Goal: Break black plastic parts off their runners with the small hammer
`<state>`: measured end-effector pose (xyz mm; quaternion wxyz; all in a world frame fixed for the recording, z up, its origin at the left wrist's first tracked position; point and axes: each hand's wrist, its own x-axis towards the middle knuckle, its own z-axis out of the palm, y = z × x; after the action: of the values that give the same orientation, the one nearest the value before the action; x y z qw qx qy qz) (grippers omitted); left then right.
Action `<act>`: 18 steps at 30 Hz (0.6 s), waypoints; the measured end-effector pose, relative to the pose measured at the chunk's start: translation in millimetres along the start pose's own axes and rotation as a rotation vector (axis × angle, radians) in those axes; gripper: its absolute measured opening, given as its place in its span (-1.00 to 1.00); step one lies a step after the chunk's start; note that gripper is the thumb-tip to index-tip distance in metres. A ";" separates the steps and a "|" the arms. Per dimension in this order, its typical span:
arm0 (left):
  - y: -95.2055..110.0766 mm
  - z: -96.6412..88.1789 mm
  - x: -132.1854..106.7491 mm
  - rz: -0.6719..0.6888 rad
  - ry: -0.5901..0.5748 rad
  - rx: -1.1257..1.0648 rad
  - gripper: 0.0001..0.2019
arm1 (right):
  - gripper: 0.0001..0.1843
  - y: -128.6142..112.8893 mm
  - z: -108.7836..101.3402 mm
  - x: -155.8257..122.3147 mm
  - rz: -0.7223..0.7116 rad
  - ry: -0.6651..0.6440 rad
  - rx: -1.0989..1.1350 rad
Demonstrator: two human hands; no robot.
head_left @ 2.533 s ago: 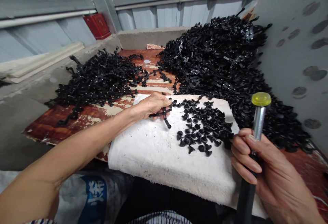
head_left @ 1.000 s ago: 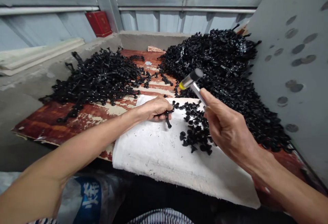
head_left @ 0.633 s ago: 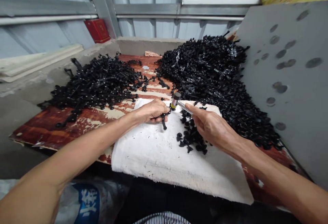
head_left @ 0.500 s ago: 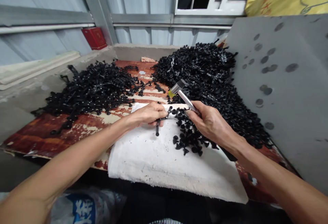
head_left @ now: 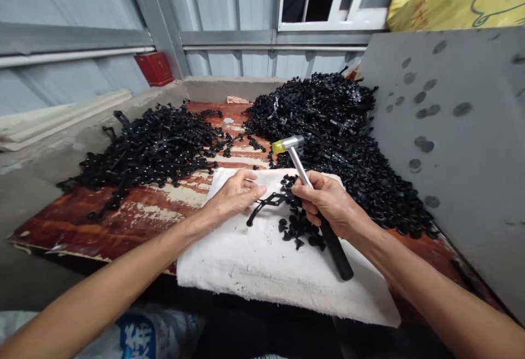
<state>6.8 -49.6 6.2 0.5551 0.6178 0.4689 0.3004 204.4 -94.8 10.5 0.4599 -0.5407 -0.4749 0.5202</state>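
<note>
In the middle of the view, my left hand (head_left: pixel 237 192) has its thumb and forefinger apart, right beside a black jointed linkage piece (head_left: pixel 273 200) with crossed arms. One arm of this piece points down toward the white cloth (head_left: pixel 246 263). My right hand (head_left: pixel 328 200) is wrapped round a small mallet (head_left: pixel 301 167) with a yellow tip, metal neck and black grip. The right fingertips are close to the linkage's right end; whether they touch it I cannot tell. Small black mushroom-shaped parts (head_left: pixel 301 230) lie on the cloth under the right hand.
A pile of black linkage pieces (head_left: pixel 150 148) lies at left on the worn red-brown board (head_left: pixel 135 206). A larger black pile (head_left: pixel 324 113) stretches along the back and right. A spotted grey panel (head_left: pixel 463 156) borders the right side, and a red box (head_left: pixel 154 69) stands at back left.
The mallet has turned, its yellow tip rising and its black grip now showing below my right hand. My left hand's fingers have parted, and the linkage now reaches toward my right fingertips.
</note>
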 end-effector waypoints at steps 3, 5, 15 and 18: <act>-0.5 2.6 -4.2 -0.223 -0.032 -0.338 -0.65 | -0.66 0.7 2.0 -0.6 0.000 0.056 0.094; 0.8 4.9 -2.7 -0.346 -0.140 -0.472 -0.71 | -0.64 1.1 4.4 -1.1 0.008 0.065 0.144; 9.6 17.3 21.5 -0.330 -0.255 -0.408 -0.89 | -0.65 7.3 5.8 -4.6 0.050 0.036 0.157; 12.0 17.6 26.2 -0.305 -0.206 -0.355 -0.86 | -0.62 10.3 -1.4 -7.9 0.045 0.066 0.170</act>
<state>35.4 -32.1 10.4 0.7387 0.4600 0.4376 0.2263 206.2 -104.0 1.3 0.5075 -0.5271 -0.4014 0.5509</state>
